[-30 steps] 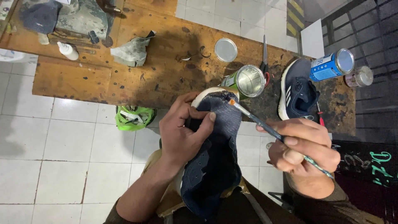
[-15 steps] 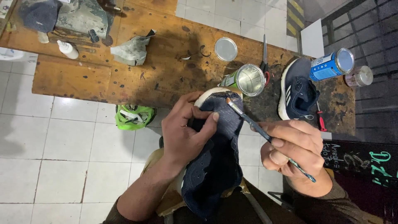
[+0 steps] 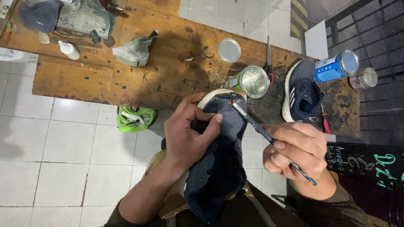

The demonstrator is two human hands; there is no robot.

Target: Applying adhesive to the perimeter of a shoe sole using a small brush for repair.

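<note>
My left hand (image 3: 187, 132) grips a dark navy shoe (image 3: 221, 162) that rests on my lap, toe pointing away, with its white sole edge (image 3: 210, 96) showing at the tip. My right hand (image 3: 296, 151) holds a thin brush (image 3: 261, 129) like a pen. The brush tip touches the shoe's toe next to the sole edge. An open metal tin (image 3: 252, 82) stands on the wooden bench (image 3: 139, 80) just beyond the toe.
On the bench lie a round tin lid (image 3: 229, 50), scissors (image 3: 268, 56), a second navy shoe (image 3: 302, 94), a blue can on its side (image 3: 336, 66), a small jar (image 3: 364, 77) and a white bottle (image 3: 69, 50). A green shoe (image 3: 135, 118) sits on the tiled floor.
The brush tip slid a little left along the toe's edge, and my right hand dropped lower. My left hand keeps the same hold on the shoe.
</note>
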